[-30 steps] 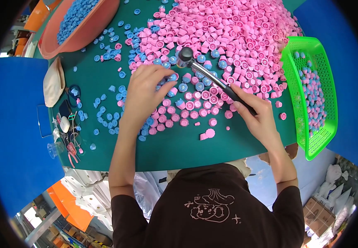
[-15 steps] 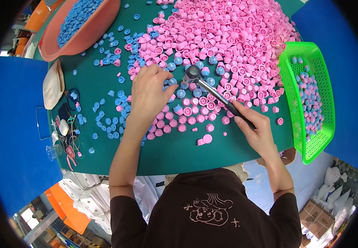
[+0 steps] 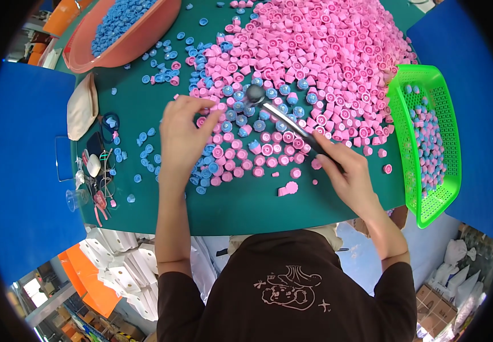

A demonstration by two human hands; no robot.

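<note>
My right hand (image 3: 346, 170) grips the dark handle of a small mallet (image 3: 285, 118), whose metal shaft slants up to a black round head. The head is over a cluster of blue caps (image 3: 242, 120) joined to pink pieces, in the middle of the table; whether it touches one I cannot tell. Left of it is my left hand (image 3: 185, 134), thumb and forefinger apart, with no piece visible between them. Loose pink cup-shaped pieces (image 3: 243, 164) lie right beside its fingers. Under and around that wrist are loose blue caps (image 3: 203, 174).
A large heap of pink pieces (image 3: 326, 48) covers the far side. At far left a salmon-coloured basin (image 3: 158, 34) holds blue caps. A green basket (image 3: 456, 148) with pink-and-blue pieces stands at right. A cloth pouch (image 3: 83, 108), scissors and small tools lie at left.
My left hand has drawn back leftward from the cluster, its fingers spreading. The mallet head has shifted slightly left and up. The whole view has also moved a little.
</note>
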